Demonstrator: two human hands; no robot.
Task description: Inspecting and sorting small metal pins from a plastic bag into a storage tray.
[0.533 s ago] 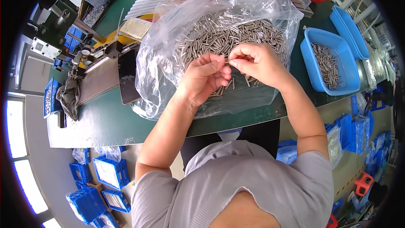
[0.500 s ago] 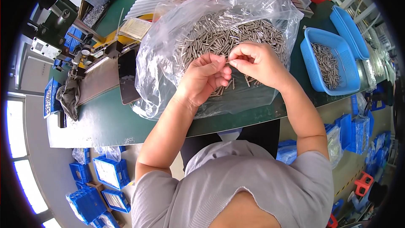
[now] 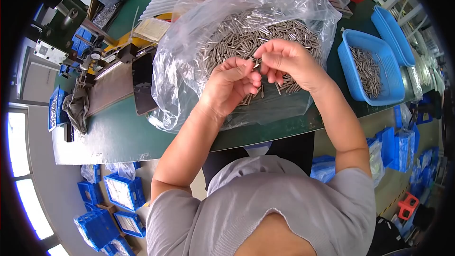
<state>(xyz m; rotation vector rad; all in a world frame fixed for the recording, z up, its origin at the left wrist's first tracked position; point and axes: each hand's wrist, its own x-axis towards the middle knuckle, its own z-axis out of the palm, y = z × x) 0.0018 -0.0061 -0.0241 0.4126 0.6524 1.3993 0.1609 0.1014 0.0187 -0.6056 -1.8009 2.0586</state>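
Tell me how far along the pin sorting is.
Done: a thin layer of pins lies in the blue tray at the right. In hand: the left hand and right hand pinch a single pin between their fingertips above the pile. Left: a big heap of pins remains on the clear plastic bag, so most seems undone.

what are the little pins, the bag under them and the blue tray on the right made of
The pins look like bare metal: grey, thin rods with a dull shine. The bag seems to be thin clear plastic film: see-through, crinkled, with glare streaks. The blue tray looks like moulded hard plastic: even colour, matte, rounded rim. The left hand and right hand pinch one pin.
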